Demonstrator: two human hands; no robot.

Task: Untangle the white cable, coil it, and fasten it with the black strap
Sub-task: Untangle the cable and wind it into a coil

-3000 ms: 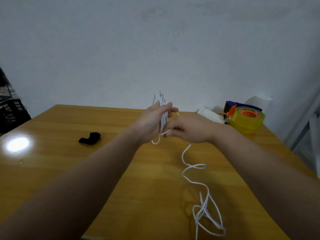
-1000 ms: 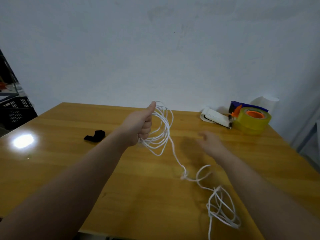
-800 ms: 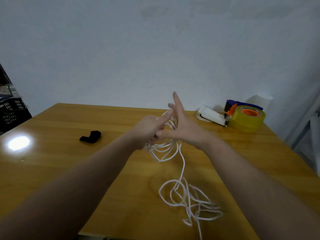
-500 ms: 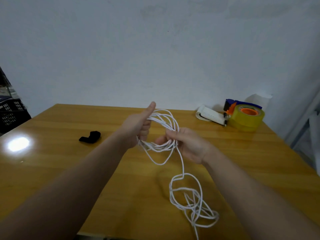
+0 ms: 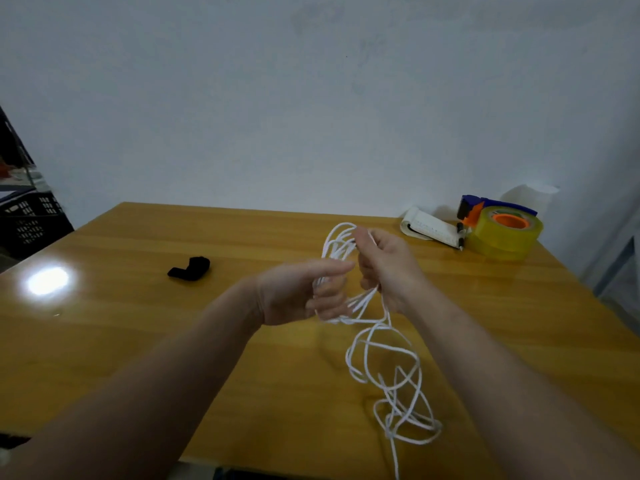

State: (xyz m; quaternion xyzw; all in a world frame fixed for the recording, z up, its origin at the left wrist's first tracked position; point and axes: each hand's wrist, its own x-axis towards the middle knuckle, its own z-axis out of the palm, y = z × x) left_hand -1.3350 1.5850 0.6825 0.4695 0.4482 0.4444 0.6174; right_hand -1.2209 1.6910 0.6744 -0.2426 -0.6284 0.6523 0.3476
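Observation:
My left hand [image 5: 298,292] grips a bundle of loops of the white cable [image 5: 382,362] above the middle of the wooden table [image 5: 138,323]. My right hand [image 5: 388,265] pinches the top of the same loops just to the right. The loose remainder of the cable hangs down from my hands and lies in a tangled heap near the table's front edge, with one end trailing over it. The black strap [image 5: 190,268] lies curled on the table to the left of my hands, apart from the cable.
A yellow tape roll in a blue and orange dispenser [image 5: 502,230] and a white notepad with a pen [image 5: 429,230] sit at the back right corner. A black crate [image 5: 31,220] stands off the table's left side. The wall runs behind the table.
My right hand rose from the bottom of the coil to its top, laying another loop against my left hand. The loose heap on the table shifted slightly.

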